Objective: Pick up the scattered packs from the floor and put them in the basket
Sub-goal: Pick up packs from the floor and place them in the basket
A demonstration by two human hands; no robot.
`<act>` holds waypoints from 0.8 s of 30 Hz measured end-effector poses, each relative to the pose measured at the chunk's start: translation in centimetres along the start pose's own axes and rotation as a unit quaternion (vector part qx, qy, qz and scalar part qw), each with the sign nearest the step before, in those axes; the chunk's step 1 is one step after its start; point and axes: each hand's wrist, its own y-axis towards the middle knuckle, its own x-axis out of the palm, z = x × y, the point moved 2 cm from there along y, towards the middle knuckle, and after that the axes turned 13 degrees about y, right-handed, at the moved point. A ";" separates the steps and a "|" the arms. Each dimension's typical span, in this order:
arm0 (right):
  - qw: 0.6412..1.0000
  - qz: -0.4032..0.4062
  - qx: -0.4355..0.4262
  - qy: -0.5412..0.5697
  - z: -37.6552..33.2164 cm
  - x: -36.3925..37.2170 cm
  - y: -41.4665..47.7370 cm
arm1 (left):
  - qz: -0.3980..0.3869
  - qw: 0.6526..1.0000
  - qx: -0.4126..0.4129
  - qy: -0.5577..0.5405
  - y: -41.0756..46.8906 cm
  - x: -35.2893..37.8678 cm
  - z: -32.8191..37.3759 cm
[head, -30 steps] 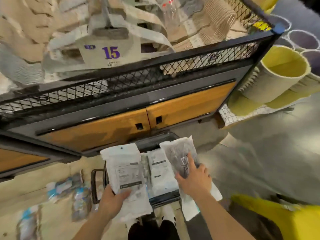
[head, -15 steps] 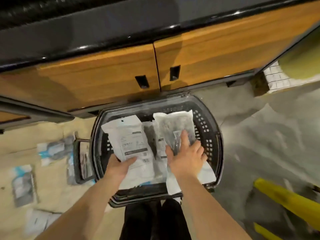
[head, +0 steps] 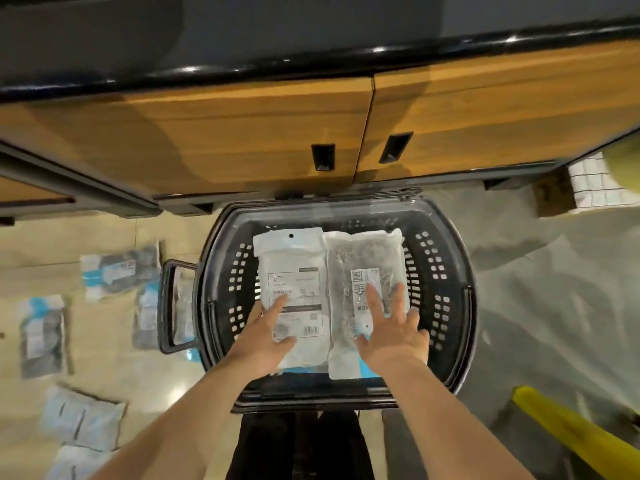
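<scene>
Both packs sit side by side in the black perforated plastic basket (head: 446, 271): a white labelled pack (head: 294, 265) under the left hand (head: 266, 337), and a clear plastic pack with dark contents (head: 363, 258) under the right hand (head: 394, 334). Fingers on both hands are straight and spread, pressing flat and gripping nothing. Blurry blue-and-white packs (head: 117, 271) lie on the beige floor (head: 104, 348) to the left, one half hidden behind the basket handle (head: 166, 306).

A cabinet (head: 207, 29) with two wooden doors (head: 485, 116) and a glossy black top edge (head: 311, 62) spans ten to two o'clock. Lights glint on the edge. Beige tile floor (head: 104, 341) lies at eight o'clock, grey floor (head: 536, 289) at three. A yellow bar (head: 571, 434) sits at five, white mesh (head: 595, 181) at two.
</scene>
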 end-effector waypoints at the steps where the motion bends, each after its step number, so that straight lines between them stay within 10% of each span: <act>1: 1.000 0.002 0.002 -0.003 -0.1 -0.1 -0.1 | 0.013 1.000 -0.005 0.002 0.1 -0.2 -0.3; 10: 0.965 0.184 -0.183 -0.019 -2.8 -2.0 -3.8 | 0.192 0.976 -0.093 0.043 -5.2 -3.4 -7.9; 24: 0.922 0.112 -0.370 -0.006 -21.7 -0.6 -11.6 | 0.216 0.924 -0.309 -0.062 -16.8 -4.1 -33.7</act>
